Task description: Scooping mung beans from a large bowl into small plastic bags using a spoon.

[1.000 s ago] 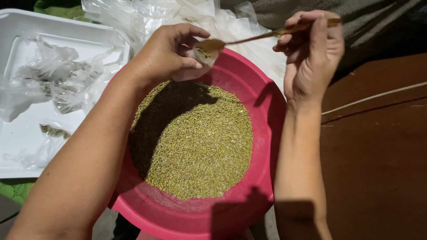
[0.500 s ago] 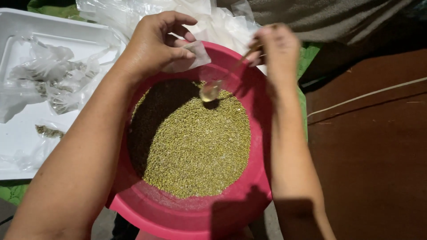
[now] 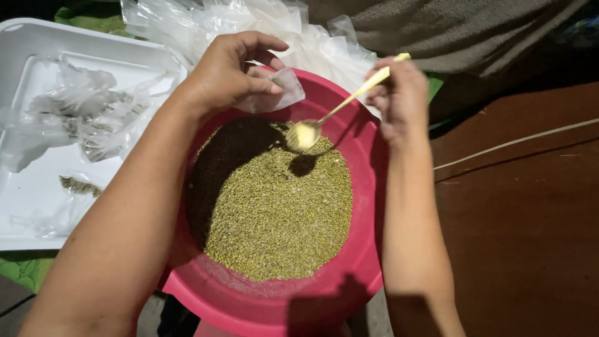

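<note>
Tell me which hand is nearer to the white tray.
Left. The left hand holds a small clear bag over the pink basin's rim, beside the white tray; the right hand, holding the spoon, is across the basin.

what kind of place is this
Probably a home or small informal packing spot, worked low to the ground: a pink basin of small green grains, a heap of clear plastic bags, and a white tray holding filled bags.
</note>
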